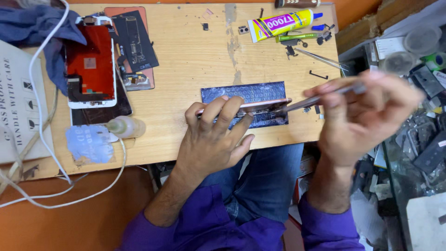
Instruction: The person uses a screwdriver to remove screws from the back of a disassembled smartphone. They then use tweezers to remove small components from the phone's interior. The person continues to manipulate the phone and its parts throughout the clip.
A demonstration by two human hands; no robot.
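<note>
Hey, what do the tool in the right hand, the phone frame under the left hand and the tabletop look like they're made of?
The tool in the right hand looks like bare metal: thin, grey, shiny, though motion blur leaves it open. The phone frame under the left hand seems to be metal with a pinkish, glossy edge. The tabletop looks like light wood or wood-look laminate, going by its grain lines and worn patches.

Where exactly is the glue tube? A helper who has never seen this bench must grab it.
Start at the light wooden worktop and go to its far right corner, beyond the right hand. The yellow squeeze tube with a magenta label and blue cap lies there on its side, the only bright yellow item among small dark parts.
</note>
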